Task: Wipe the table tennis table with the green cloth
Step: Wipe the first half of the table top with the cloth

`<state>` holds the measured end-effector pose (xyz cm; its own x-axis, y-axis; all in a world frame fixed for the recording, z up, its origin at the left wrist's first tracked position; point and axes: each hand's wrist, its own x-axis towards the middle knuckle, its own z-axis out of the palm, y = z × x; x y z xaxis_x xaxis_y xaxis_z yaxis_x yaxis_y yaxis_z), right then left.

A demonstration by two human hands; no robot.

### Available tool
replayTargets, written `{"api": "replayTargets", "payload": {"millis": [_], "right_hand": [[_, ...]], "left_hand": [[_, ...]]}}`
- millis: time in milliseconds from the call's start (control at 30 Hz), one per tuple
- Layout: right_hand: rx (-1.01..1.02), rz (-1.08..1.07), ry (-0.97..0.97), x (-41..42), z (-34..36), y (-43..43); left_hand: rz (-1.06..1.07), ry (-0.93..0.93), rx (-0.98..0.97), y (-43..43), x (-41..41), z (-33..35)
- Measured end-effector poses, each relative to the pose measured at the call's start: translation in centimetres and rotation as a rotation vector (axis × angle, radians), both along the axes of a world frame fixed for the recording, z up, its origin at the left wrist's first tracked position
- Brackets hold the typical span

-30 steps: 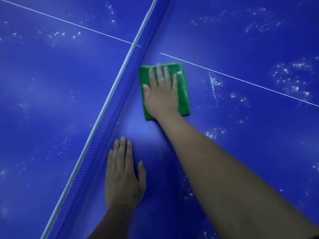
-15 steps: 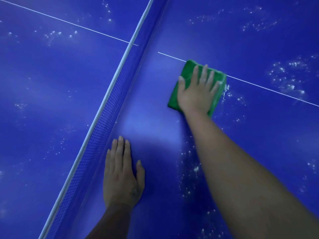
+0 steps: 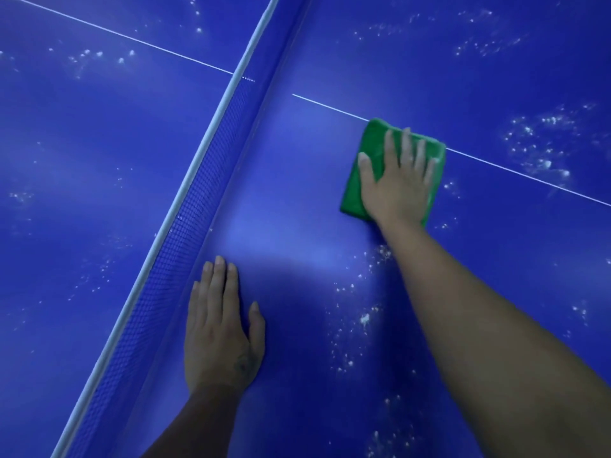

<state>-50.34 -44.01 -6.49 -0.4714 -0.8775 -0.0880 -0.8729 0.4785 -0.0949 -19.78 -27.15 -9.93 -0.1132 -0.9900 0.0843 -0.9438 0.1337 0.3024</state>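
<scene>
The blue table tennis table [image 3: 297, 200] fills the view, speckled with white droplets. A folded green cloth [image 3: 355, 190] lies flat on it, across the white centre line, right of the net. My right hand [image 3: 398, 183] presses flat on the cloth with fingers spread, covering most of it. My left hand [image 3: 220, 328] rests palm-down on the bare table close to the net, fingers together, holding nothing.
The net [image 3: 185, 233] with its white top band runs diagonally from bottom left to top centre. A white centre line [image 3: 529, 175] crosses the table. White droplets [image 3: 360, 319] lie below the cloth and more droplets [image 3: 542, 140] sit at the right.
My right hand has slid the cloth from beside the net rightwards across the table onto the centre line. My left hand has stayed planted.
</scene>
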Motion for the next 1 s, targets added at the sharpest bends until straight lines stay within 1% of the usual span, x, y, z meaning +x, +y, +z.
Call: {"api": "replayTargets", "payload": {"millis": [67,133,167,267,333,400,467,567,633,700,767,867,933,1000], "right_hand": [[-0.003,-0.113,-0.013,1.4,0.0,-0.5],[-0.021,-0.115,-0.022,5.2,0.0,0.0],[-0.025,-0.058,-0.026,7.6,-0.1,0.8],[-0.045,0.233,-0.057,12.5,-0.3,5.1],[-0.075,0.403,-0.074,11.6,-0.5,7.8],[-0.067,0.458,-0.039,8.0,-0.7,8.5],[-0.032,0.356,0.011,3.8,-0.7,7.3],[-0.005,0.039,0.01,-0.6,-0.5,4.7],[0.005,-0.107,-0.009,-0.1,-0.5,3.5],[-0.007,-0.139,-0.018,3.3,-0.5,3.3],[-0.042,-0.038,-0.011,7.9,-0.7,5.1],[-0.119,0.181,-0.028,12.9,-0.8,10.7],[-0.145,0.267,-0.033,12.8,-1.1,13.9],[-0.114,0.315,-0.029,10.3,-1.2,14.7]], "left_hand": [[-0.002,0.002,-0.002,0.0,0.0,0.0],[-0.009,0.007,-0.011,0.0,0.0,0.1],[-0.009,0.008,-0.017,0.0,0.0,0.1],[-0.01,0.014,-0.044,0.1,0.0,0.0],[-0.013,0.019,-0.058,0.0,0.1,-0.2],[-0.014,0.02,-0.06,0.0,0.0,-0.3],[-0.007,0.016,-0.055,0.0,0.1,-0.5],[-0.008,0.027,-0.054,0.0,0.3,-0.8],[-0.004,0.028,-0.059,0.0,0.3,-0.8],[-0.009,0.029,-0.062,0.1,0.2,-0.7],[-0.013,0.025,-0.072,0.1,0.1,-0.6],[-0.015,0.027,-0.076,0.0,0.1,-0.3],[-0.026,0.039,-0.073,0.0,0.1,-0.2],[-0.023,0.045,-0.072,0.0,0.0,0.0]]}}
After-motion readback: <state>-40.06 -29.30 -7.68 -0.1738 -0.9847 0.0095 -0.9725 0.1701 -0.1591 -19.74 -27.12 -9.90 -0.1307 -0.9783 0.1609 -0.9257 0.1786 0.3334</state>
